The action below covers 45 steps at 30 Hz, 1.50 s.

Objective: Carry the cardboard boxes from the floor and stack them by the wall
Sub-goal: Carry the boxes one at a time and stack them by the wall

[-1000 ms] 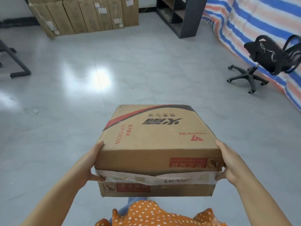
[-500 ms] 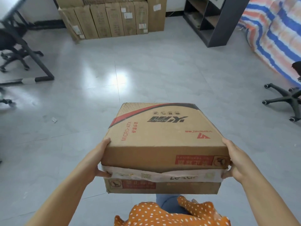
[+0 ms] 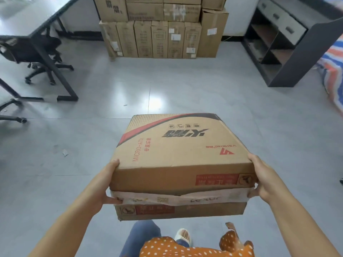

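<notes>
I carry a flat brown cardboard box [image 3: 178, 151] with red and black print and a pale tape band on its near side, held level above the floor in front of me. My left hand [image 3: 104, 180] grips its left near corner, thumb on the tape. My right hand [image 3: 263, 177] grips the right near corner the same way. Straight ahead, a stack of cardboard boxes [image 3: 159, 28] stands against the far wall, a row of upright ones below and larger ones on top.
A desk with black legs [image 3: 46, 58] and a black office chair [image 3: 37, 54] stand at left. A dark shelf unit [image 3: 282, 52] stands at right, with a striped tarp [image 3: 334, 71] beyond it. Grey tile floor [image 3: 167, 86] lies between me and the stack.
The stack by the wall has come much closer and more central in view. The desk and chair appeared at left; the right-hand chair left the view. My grip on the box is unchanged.
</notes>
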{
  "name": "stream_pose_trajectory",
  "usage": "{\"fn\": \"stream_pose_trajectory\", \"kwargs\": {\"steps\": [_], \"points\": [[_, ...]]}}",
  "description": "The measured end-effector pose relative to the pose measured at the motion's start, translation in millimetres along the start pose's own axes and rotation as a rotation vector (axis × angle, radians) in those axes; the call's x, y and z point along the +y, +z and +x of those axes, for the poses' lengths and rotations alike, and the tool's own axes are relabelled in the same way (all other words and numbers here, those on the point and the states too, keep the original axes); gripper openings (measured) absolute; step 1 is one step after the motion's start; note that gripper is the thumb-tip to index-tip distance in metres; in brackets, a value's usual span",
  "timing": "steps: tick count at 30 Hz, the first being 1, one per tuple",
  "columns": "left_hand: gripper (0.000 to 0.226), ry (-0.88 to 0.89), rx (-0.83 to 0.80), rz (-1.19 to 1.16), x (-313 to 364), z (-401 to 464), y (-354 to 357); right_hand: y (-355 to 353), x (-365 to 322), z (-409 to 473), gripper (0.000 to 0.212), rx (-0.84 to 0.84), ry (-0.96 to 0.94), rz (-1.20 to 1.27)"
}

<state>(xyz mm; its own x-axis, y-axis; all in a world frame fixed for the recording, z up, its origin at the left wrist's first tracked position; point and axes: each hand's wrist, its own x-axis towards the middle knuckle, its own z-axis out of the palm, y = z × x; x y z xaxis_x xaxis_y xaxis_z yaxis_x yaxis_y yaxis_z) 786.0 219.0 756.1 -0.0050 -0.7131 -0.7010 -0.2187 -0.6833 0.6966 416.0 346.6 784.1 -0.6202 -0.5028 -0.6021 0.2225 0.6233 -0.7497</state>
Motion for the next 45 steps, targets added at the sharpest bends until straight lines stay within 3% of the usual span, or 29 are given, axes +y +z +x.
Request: {"fn": "stream_pose_trajectory", "kwargs": {"steps": [7, 12, 19, 32, 45], "points": [[0.021, -0.023, 0.048, -0.016, 86, 110, -16, 94, -96, 98, 0.027, -0.071, 0.004, -0.058], [0.036, -0.025, 0.026, 0.033, 190, 204, -30, 163, -164, 161, 0.027, -0.008, 0.04, 0.001], [0.039, -0.008, -0.004, 0.109, 332, 314, -45, 243, -259, 225, 0.032, 0.021, 0.062, 0.062], [0.033, -0.028, 0.023, 0.091, 511, 491, 58, 287, -436, 446, 0.029, 0.01, 0.101, 0.044], [0.036, 0.027, 0.069, -0.01, 704, 648, 153, 322, -653, 644, 0.03, -0.022, -0.043, 0.002]]}}
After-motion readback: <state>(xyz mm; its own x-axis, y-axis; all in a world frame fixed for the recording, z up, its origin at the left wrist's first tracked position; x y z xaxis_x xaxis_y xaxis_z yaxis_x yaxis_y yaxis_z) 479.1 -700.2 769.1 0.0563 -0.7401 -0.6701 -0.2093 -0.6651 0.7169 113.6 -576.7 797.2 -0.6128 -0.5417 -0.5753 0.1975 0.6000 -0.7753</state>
